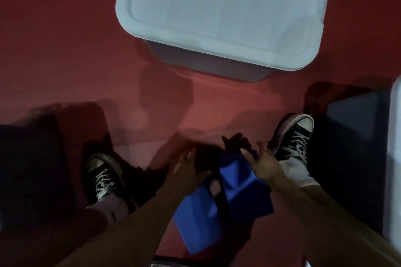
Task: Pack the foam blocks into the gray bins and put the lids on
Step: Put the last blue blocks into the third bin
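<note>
1. Gray bin [208,65] ahead on the red floor [65,50], pale lid [223,6] already seated on it. Risk: bringing blocks to a closed bin with both hands busy and nothing free to lift the lid.
2. Second bin [358,136] at the right edge, showing only a dark wall and a strip of pale rim; lidded or not, cannot tell. Close beside the right sneaker [297,134], so a chance of knocking it when turning that way.
3. Blue foam blocks [195,217], two of them, low at centre between the feet, side by side with a dark band between. Resting on the floor or lifted, hard to tell through the blur. Probably light and squashy: if squeezed from the two outer sides only, likely to hinge apart at the middle and drop.
4. Forearms [134,223] reaching down and forward, converging on the blocks.
5. Left hand [184,169] above the left block's upper end, palm turned inward; contact blurred, cannot tell.
6. Right hand [263,168] mirroring it at the right block's top, thumb raised.
7. Fingers [247,154] straight and spread on both hands, curled round nothing; right fingertips apparently against the block's top edge. No firm hold yet, hence the slip risk.
</note>
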### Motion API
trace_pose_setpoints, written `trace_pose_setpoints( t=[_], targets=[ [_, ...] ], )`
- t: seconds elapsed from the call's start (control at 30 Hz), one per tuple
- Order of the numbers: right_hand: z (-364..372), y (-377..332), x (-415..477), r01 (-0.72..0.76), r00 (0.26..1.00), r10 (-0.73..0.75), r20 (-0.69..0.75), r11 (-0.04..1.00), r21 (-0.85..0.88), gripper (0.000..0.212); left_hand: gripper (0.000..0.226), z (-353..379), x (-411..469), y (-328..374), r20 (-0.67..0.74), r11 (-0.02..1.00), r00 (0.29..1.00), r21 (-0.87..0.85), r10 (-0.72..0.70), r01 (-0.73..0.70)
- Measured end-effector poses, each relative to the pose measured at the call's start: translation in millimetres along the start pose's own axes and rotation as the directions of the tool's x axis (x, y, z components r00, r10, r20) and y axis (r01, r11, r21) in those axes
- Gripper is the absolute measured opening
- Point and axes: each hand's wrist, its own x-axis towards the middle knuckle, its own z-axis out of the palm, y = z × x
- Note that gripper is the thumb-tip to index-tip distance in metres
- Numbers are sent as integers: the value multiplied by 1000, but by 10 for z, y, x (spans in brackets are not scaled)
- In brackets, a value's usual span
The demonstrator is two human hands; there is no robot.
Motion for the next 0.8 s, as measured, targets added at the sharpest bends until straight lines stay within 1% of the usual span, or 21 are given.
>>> trace_pose_setpoints(
  t=[0.1, 0.17, 0.27, 0.33, 0.4, 0.5, 0.57, 0.63, 0.73, 0.77, 0.8],
  targets=[
    [209, 176, 279, -98, 994, 98, 39, 995, 11, 97, 116, 335, 146, -91, -2, 1000, 1000, 23, 18, -18],
    [319, 267, 397, -170, 984, 168, 56, 985, 30, 94, 118, 497, 223, -154, 49, 1000, 999, 15, -7, 6],
    [468, 376, 517, -245, 969, 242, 45, 966, 80, 86, 108, 704, 363, -96, 41, 996, 999, -89, 9, -5],
    [522, 410, 528, -262, 965, 262, 17, 960, 95, 84, 105, 762, 415, 95, 129, 980, 992, -199, 0, 26],
    [541, 407, 511, -265, 964, 267, 0, 957, 120, 84, 104, 839, 463, 261, 205, 946, 979, -314, -14, 79],
    [534, 344, 425, -252, 966, 258, -16, 952, 172, 81, 109, 905, 465, 380, 195, 853, 977, -492, -87, 174],
    [507, 277, 327, -210, 974, 222, -52, 962, 176, 74, 105, 837, 374, 437, 192, 782, 974, -587, -119, 212],
    [450, 209, 196, -155, 982, 170, -85, 974, 165, 68, 100, 697, 228, 499, 162, 766, 980, -614, -115, 191],
    [316, 82, -63, -84, 987, 106, -122, 981, 174, 64, 111, 457, -19, 551, 88, 802, 987, -574, -138, 164],
    [267, 36, -156, -59, 988, 83, -133, 983, 174, 66, 108, 361, -117, 568, 88, 821, 987, -546, -138, 164],
    [214, -20, -250, -34, 989, 59, -139, 985, 171, 68, 100, 254, -216, 582, 92, 836, 986, -522, -141, 168]
  ],
)
